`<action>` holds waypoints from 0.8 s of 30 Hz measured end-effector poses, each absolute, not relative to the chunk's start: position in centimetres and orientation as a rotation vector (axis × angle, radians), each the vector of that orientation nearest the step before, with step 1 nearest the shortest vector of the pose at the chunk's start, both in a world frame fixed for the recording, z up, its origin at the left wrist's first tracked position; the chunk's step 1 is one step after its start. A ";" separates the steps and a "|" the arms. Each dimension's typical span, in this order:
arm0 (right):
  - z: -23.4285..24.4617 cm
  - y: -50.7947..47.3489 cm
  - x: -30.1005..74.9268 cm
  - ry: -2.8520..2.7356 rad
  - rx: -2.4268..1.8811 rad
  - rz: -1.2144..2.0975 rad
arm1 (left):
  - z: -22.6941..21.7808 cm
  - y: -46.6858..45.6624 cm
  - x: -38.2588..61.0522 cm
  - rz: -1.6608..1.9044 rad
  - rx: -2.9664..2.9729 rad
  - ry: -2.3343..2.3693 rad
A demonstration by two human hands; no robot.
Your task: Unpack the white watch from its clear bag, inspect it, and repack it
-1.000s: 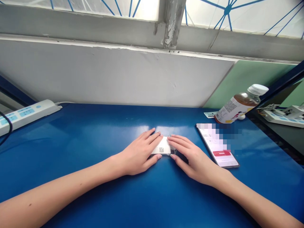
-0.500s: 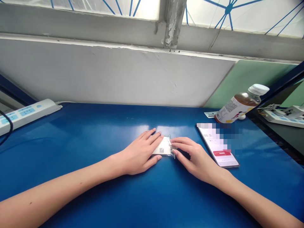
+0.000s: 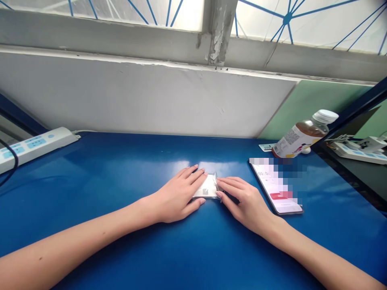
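Note:
A small flat white packet in a clear plastic sleeve (image 3: pixel 208 186), with a grey square code printed on it, lies on the blue tabletop (image 3: pixel 193 249). My left hand (image 3: pixel 179 193) rests flat over its left part, fingers stretched out and thumb along the near edge. At the packet's right end, the fingertips and thumb of my right hand (image 3: pixel 242 199) touch the crinkled plastic, thumb and fingers apart. What the left palm covers is hidden.
To the right lies a phone (image 3: pixel 279 197) with its screen lit and partly pixelated. Behind it a bottle of brown drink (image 3: pixel 302 135) leans beside a small card (image 3: pixel 266 147). Power strips stand at the far left (image 3: pixel 39 145) and far right (image 3: pixel 359 153). A white wall panel (image 3: pixel 136 96) backs the table.
My right hand has shifted slightly left, closer against the end of the packet. The left hand stays in place on it. The camera view has tilted a little.

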State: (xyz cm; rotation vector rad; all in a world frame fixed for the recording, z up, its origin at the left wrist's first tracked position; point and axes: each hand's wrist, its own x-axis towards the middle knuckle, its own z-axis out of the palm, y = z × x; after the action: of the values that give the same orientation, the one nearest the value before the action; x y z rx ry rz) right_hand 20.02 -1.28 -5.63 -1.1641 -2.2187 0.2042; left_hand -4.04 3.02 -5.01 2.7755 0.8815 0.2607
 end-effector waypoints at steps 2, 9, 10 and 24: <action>-5.6 -1.3 19.9 -2.231 -1.146 0.184 | -5.0 3.0 -4.0 0.267 2.772 0.880; -5.4 -1.5 19.8 -2.288 -1.135 0.127 | -4.9 3.0 -4.0 0.222 2.802 0.887; -5.5 -1.6 19.8 -2.299 -1.140 0.123 | -4.9 3.0 -4.1 0.229 2.799 0.890; -5.0 -1.6 19.4 -2.600 -0.994 0.048 | -5.4 2.9 -3.9 0.226 2.819 0.905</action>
State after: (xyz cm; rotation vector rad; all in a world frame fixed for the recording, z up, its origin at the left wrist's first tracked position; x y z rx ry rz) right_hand 19.43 -1.63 -5.01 -0.9945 -2.6005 0.0477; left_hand -3.89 2.94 -5.43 2.8190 0.9053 0.2261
